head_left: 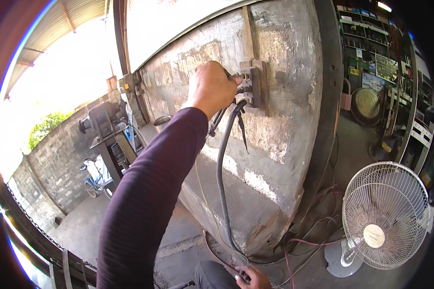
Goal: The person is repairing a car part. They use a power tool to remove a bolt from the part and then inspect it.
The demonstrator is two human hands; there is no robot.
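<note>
My left hand [211,88], in a dark purple sleeve, is raised to a grimy socket block [258,86] mounted on a wooden board on the wall. Its fingers are closed on a dark plug [233,77] at the top socket; whether the plug is seated is hidden. Below it, another plug [245,89] sits in the block, and a thick black cable [220,168] hangs from the lowest position to the floor. Low in the picture, my right hand [255,279] is closed round something dark beside my knee [214,277]; I cannot make out what it is.
A white pedestal fan [386,214] stands at the right, with hoses and cables [308,241] across the floor near it. Crowded shelves [371,43] line the back right. At the left are a bench grinder [101,120] on a stand and a blue bicycle [94,178].
</note>
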